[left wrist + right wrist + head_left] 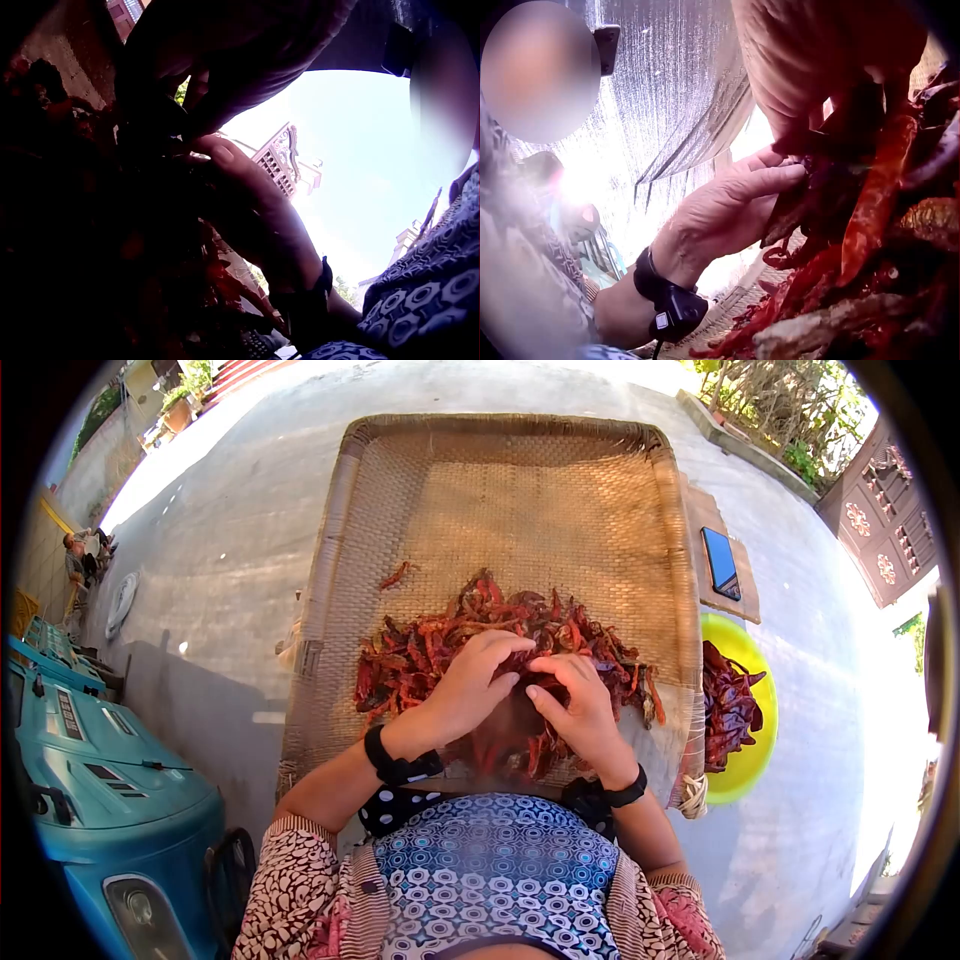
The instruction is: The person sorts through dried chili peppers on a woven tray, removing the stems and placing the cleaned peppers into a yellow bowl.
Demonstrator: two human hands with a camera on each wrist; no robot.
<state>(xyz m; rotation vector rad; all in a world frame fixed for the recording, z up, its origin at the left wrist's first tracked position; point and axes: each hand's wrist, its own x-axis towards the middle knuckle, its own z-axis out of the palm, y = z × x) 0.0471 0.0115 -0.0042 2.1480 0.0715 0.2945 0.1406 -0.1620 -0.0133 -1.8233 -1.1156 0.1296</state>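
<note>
A heap of dried red chili peppers lies in the near half of a woven tray. Over the heap my left hand and right hand meet, fingertips close together. In the right wrist view, the left hand pinches a dark dried chili pepper between thumb and fingers. Fingers of the right hand bend down onto the same pepper from above. A bright red chili hangs just below those fingers. The left wrist view is mostly in shadow, with the right hand's thumb near the pinch.
To the tray's right, a yellow-green basin holds darker red peppers. A phone lies on cardboard beside the tray. One stray chili sits apart from the heap. At left stands a teal vehicle.
</note>
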